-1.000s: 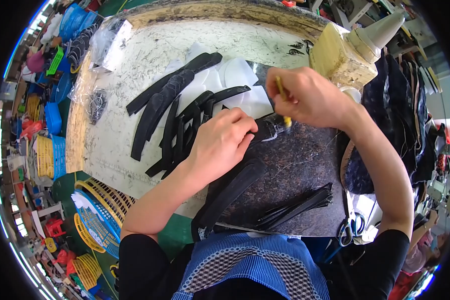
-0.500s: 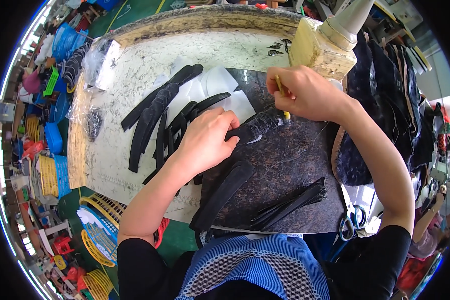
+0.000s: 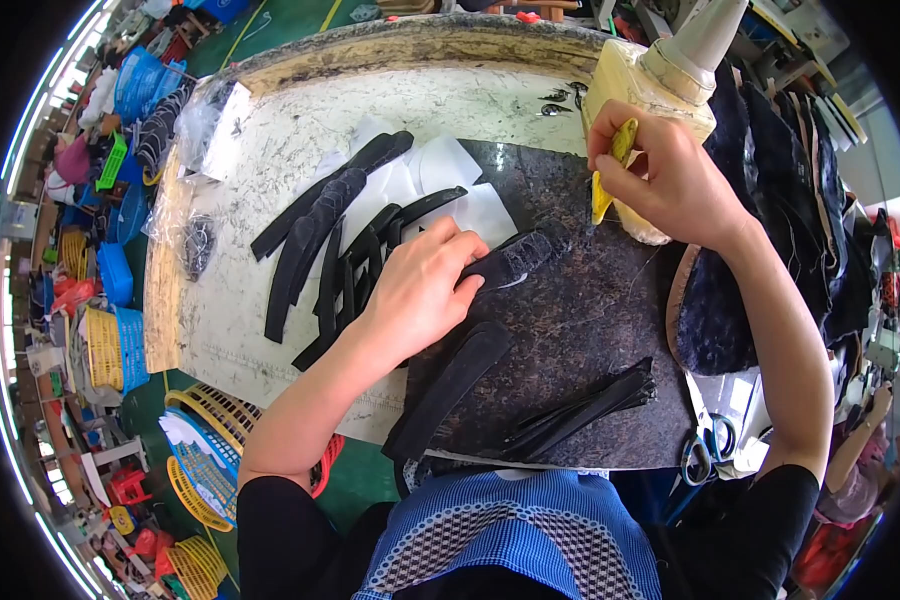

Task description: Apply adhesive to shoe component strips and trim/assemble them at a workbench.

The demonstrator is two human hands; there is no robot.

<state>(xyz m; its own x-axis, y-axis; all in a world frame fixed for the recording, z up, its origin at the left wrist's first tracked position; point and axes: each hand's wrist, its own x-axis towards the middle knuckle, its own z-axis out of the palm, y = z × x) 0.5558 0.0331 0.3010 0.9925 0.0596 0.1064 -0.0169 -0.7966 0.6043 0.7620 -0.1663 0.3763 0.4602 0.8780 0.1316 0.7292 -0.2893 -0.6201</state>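
My left hand (image 3: 422, 290) pinches one end of a black strip (image 3: 528, 254) against a dark speckled slab (image 3: 570, 345). The far part of this strip has a whitish, streaky surface, and a bit of white shows along its edge. Raised at the upper right, my right hand (image 3: 675, 178) is closed on a yellow-handled brush (image 3: 612, 175) pointing down. Its tip is too small to make out. This hand is in front of a cream, crusted container (image 3: 610, 80) with a grey cone on top.
Several black strips (image 3: 310, 230) and white pieces (image 3: 445, 165) lie left of the slab. Nearer me are a wide black strip (image 3: 450, 390) and a bundle of thin strips (image 3: 585, 408). Scissors (image 3: 705, 445) and dark furry pieces (image 3: 715, 310) are at the right.
My right hand has lifted the brush off the strip and moved it right and away from me, to the cream container. My left hand still holds the strip in nearly the same place.
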